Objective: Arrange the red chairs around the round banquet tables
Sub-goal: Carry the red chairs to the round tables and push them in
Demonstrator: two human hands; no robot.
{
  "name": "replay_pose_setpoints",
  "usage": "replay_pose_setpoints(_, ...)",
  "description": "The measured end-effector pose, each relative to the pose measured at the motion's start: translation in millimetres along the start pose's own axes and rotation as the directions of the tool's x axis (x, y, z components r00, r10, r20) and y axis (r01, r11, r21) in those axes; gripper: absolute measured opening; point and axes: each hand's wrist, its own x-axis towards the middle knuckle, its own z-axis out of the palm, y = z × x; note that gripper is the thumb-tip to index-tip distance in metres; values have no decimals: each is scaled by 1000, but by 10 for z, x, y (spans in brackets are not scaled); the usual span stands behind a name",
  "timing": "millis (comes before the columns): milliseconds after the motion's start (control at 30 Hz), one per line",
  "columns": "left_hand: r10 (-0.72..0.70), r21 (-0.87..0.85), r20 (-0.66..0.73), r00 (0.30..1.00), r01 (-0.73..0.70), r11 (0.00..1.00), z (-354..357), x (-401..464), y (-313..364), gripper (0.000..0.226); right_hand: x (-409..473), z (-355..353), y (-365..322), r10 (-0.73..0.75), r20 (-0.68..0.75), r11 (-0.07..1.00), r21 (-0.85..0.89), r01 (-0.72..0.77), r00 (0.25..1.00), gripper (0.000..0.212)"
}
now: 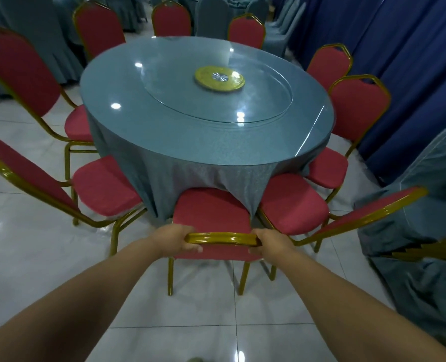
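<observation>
A round banquet table [164, 142] with a blue-grey cloth and a glass turntable stands ahead of me. Directly in front of me is a red chair [211, 212] with a gold frame, its seat partly under the hanging cloth. My left hand [180, 237] grips the left end of its gold top rail [223, 237]. My right hand [269, 242] grips the right end. Several other red chairs ring the table, such as one at the near left [104, 186] and one at the near right [295, 205].
A gold disc [219, 78] sits at the turntable's centre. A blue curtain [412, 61] hangs along the right side. A cloth-covered chair or table [425, 231] stands close on my right. Grey-covered chairs [211, 14] stand behind the table. The floor is glossy white tile [34, 257].
</observation>
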Motion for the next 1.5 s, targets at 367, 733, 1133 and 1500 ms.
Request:
replay_pose_setpoints(367,112,-52,-170,979,-122,991,43,77,621,56,-366,-203,596,49,-116,985,171,-29,992,26)
replay_pose_setpoints(733,323,-3,-275,906,-336,942,360,869,2749,40,-907,-647,2443,111,-226,980,184,-69,968,33)
replay_pose_setpoints(1133,203,-190,-251,947,-253,949,1359,1734,4598,33,-1473,-1231,4851,240,-187,966,146,-215,953,35)
replay_pose_setpoints(1500,63,-94,-379,923,-106,990,1246,2473,5140,42,-759,-1655,5377,92,-230,977,206,-44,969,32)
